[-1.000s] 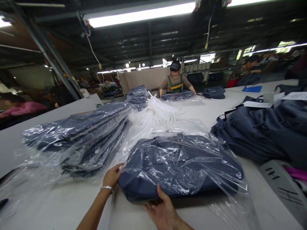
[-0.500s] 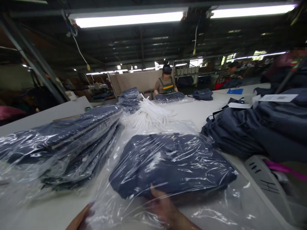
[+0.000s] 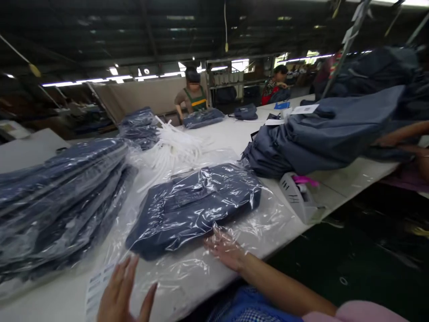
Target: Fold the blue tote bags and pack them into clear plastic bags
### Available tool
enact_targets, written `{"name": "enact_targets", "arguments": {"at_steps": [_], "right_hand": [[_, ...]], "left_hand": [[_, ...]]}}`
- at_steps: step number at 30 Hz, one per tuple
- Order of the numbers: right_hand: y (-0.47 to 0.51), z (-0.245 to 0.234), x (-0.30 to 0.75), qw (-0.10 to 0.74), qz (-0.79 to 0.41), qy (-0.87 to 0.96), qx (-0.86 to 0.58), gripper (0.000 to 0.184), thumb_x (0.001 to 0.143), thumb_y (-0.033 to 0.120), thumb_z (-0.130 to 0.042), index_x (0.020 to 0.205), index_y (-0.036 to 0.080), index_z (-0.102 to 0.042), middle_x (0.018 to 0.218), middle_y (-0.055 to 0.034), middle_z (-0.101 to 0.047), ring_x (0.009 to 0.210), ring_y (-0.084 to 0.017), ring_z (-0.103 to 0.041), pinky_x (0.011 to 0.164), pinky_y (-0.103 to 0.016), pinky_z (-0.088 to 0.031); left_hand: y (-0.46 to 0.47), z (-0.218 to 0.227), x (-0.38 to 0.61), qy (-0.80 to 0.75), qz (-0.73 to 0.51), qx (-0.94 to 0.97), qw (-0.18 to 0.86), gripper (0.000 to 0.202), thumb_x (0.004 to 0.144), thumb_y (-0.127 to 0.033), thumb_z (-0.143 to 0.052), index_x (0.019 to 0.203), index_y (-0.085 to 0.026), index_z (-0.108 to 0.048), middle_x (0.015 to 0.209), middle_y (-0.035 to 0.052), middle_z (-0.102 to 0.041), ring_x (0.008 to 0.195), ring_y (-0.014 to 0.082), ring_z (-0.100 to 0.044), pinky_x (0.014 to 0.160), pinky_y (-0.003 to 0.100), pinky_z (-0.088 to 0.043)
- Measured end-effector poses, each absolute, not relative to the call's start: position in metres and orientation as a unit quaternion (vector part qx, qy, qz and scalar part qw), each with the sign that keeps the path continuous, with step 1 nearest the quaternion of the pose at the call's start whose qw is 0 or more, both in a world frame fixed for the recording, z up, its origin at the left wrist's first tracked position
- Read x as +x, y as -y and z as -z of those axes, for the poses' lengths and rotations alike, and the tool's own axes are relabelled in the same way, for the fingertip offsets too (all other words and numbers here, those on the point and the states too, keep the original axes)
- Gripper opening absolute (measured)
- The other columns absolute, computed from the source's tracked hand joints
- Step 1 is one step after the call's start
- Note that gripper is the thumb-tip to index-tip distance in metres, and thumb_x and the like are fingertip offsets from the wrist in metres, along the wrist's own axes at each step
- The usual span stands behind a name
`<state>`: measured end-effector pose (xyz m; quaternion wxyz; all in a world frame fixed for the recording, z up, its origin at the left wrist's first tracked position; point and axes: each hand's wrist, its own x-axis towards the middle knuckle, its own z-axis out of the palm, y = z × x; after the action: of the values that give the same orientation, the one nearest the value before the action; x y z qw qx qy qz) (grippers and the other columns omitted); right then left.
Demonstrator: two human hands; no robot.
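A dark blue fabric bag (image 3: 197, 201) lies flat on the white table inside a clear plastic bag (image 3: 197, 268), whose loose film spreads toward me. My right hand (image 3: 224, 248) is at the near edge of the fabric bag, fingers stretched out and partly covered by the film. At the lower left, my left hand (image 3: 125, 290) is raised off the plastic with its fingers spread and nothing in them. Beside it, a sheet with printed labels (image 3: 97, 288) shows on the table, partly hidden by this hand.
Plastic-wrapped dark blue goods (image 3: 67, 192) are stacked at left. White strips (image 3: 177, 143) lie behind the bag. At right are a pile of unwrapped dark blue bags (image 3: 318, 134) and a marked grey-white holder (image 3: 298, 197). Another person's hands (image 3: 409, 138) touch that pile; a co-worker (image 3: 194, 94) stands across the table.
The view has swung right. My left hand has come up off the plastic and spread its fingers. Another person's arms now show at the right pile, where a bag is lifted.
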<state>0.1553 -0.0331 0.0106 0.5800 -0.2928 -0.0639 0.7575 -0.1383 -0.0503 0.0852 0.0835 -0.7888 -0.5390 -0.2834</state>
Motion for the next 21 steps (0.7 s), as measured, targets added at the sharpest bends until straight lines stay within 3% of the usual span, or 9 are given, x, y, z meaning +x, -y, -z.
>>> {"name": "enact_targets", "arguments": {"at_steps": [4, 7, 10, 14, 17, 19, 21], "right_hand": [[0.061, -0.016, 0.201, 0.607, -0.674, 0.208, -0.366, 0.051, 0.062, 0.037, -0.086, 0.109, 0.027, -0.069, 0.119, -0.0058, -0.07, 0.114, -0.029, -0.064, 0.103, -0.047, -0.045], [0.074, -0.028, 0.239, 0.626, -0.472, 0.361, -0.505, 0.051, 0.072, 0.037, -0.078, 0.12, 0.027, -0.065, 0.129, -0.0062, -0.065, 0.122, -0.028, -0.059, 0.106, -0.045, -0.043], [0.09, -0.034, 0.283, 0.569, -0.25, 0.462, -0.633, 0.025, 0.086, 0.039, -0.062, 0.103, 0.023, -0.07, 0.112, -0.0074, -0.071, 0.109, -0.026, -0.064, 0.1, -0.042, -0.047], [0.119, -0.02, 0.329, 0.51, -0.042, 0.412, -0.754, 0.028, 0.088, 0.049, -0.059, 0.088, 0.021, -0.063, 0.085, -0.0066, -0.067, 0.077, -0.022, -0.062, 0.077, -0.037, -0.052], [0.129, 0.001, 0.341, 0.538, 0.021, 0.354, -0.764, 0.046, 0.082, 0.054, -0.066, 0.112, 0.019, -0.058, 0.107, -0.012, -0.064, 0.095, -0.026, -0.061, 0.083, -0.04, -0.052], [0.124, 0.012, 0.341, 0.562, -0.011, 0.35, -0.749, 0.071, 0.079, 0.053, -0.069, 0.136, 0.019, -0.045, 0.131, -0.017, -0.055, 0.108, -0.028, -0.059, 0.086, -0.041, -0.053], [0.113, 0.019, 0.339, 0.561, -0.079, 0.364, -0.74, 0.091, 0.075, 0.05, -0.073, 0.15, 0.021, -0.03, 0.139, -0.0175, -0.051, 0.109, -0.028, -0.06, 0.085, -0.042, -0.054]], "left_hand": [[0.051, -0.099, -0.006, 0.396, 0.232, -0.886, 0.069, 0.072, 0.091, -0.038, -0.057, 0.155, -0.03, -0.024, 0.158, 0.0107, -0.036, 0.147, 0.0325, -0.03, 0.114, 0.06, -0.033], [0.041, -0.091, 0.07, 0.323, 0.2, -0.924, 0.053, 0.078, 0.086, -0.031, -0.065, 0.155, -0.029, -0.027, 0.163, 0.0119, -0.024, 0.15, 0.0353, -0.02, 0.117, 0.062, -0.026], [0.021, -0.085, 0.12, 0.309, 0.194, -0.929, 0.068, 0.079, 0.085, -0.017, -0.063, 0.154, -0.031, -0.027, 0.164, 0.0113, -0.021, 0.151, 0.0352, -0.015, 0.118, 0.063, -0.02], [-0.01, -0.079, 0.157, 0.324, 0.176, -0.925, 0.089, 0.089, 0.08, -0.012, -0.064, 0.156, -0.032, -0.023, 0.164, 0.013, -0.02, 0.151, 0.0359, -0.013, 0.118, 0.063, -0.02], [-0.03, -0.066, 0.167, 0.34, 0.146, -0.924, 0.099, 0.094, 0.076, -0.01, -0.069, 0.155, -0.034, -0.023, 0.163, 0.0147, -0.022, 0.15, 0.0379, -0.017, 0.116, 0.063, -0.023], [-0.04, -0.057, 0.167, 0.342, 0.129, -0.925, 0.107, 0.092, 0.077, -0.008, -0.066, 0.155, -0.034, -0.025, 0.162, 0.0144, -0.024, 0.149, 0.0367, -0.022, 0.115, 0.06, -0.028], [-0.047, -0.052, 0.166, 0.338, 0.122, -0.926, 0.114, 0.087, 0.08, -0.007, -0.061, 0.155, -0.035, -0.025, 0.162, 0.0133, -0.026, 0.148, 0.0343, -0.027, 0.113, 0.056, -0.032]]}}
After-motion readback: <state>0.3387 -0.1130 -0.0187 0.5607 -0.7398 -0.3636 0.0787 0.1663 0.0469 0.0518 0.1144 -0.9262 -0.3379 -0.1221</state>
